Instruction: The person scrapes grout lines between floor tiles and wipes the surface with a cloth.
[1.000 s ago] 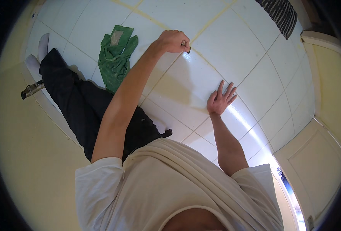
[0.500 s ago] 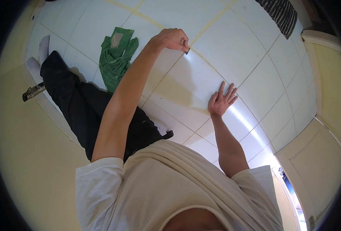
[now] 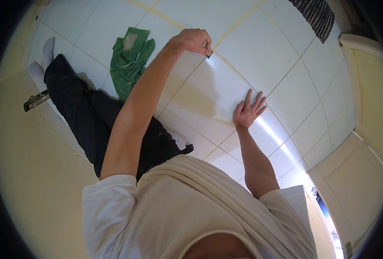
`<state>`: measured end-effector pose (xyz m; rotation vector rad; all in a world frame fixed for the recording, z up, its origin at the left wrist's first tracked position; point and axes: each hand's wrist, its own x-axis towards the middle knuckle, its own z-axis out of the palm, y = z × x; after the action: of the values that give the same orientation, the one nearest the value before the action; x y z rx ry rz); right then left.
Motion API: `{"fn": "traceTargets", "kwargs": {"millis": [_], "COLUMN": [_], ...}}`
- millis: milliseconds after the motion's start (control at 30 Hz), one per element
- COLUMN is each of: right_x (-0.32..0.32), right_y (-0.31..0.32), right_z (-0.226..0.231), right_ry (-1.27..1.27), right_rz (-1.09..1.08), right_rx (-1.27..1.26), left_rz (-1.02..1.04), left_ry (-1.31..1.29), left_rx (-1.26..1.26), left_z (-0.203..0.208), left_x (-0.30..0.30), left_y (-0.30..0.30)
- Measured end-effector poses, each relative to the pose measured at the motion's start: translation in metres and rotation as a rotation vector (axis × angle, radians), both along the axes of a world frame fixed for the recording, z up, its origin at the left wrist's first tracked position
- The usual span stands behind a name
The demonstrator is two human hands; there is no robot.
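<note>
My left hand (image 3: pixel 195 41) is closed in a pinch on a small dark, flat-edged piece (image 3: pixel 209 55). Its edge meets the tiled floor (image 3: pixel 195 90) where yellowish grout lines cross; most of the piece is hidden by the fingers, so its kind does not show. My right hand (image 3: pixel 247 113) lies flat on the tiles with fingers spread, holding nothing, nearer to me and to the right of the left hand. Left of my left forearm lies a crumpled green cloth (image 3: pixel 128 64), with a small greyish flat piece (image 3: pixel 130 42) on its upper part.
My legs in dark trousers (image 3: pixel 77 101) stretch to the left beside the wall (image 3: pixel 31 159). A dark striped mat (image 3: pixel 316 19) lies at the far right. Near my feet is a narrow brownish object (image 3: pixel 36 100). A pale door (image 3: pixel 357 181) stands at the right.
My left hand has shifted very slightly with the small piece, staying at the same tile corner. The right hand rests in the same place.
</note>
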<state>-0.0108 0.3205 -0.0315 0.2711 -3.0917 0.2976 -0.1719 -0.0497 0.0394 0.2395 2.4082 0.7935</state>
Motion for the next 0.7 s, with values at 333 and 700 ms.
{"fn": "traceTargets", "kwargs": {"millis": [333,700], "right_x": [0.0,0.0], "right_y": [0.002,0.001], "right_z": [0.0,0.001], "right_ry": [-0.009,0.004], "right_rz": [-0.011,-0.006], "right_rx": [0.015,0.014], "left_rz": [-0.016,0.043], "left_ry": [-0.044,-0.12], "left_rx": [0.0,0.022], "left_z": [0.008,0.012], "left_x": [-0.006,-0.009], "left_y": [0.023,0.027]}}
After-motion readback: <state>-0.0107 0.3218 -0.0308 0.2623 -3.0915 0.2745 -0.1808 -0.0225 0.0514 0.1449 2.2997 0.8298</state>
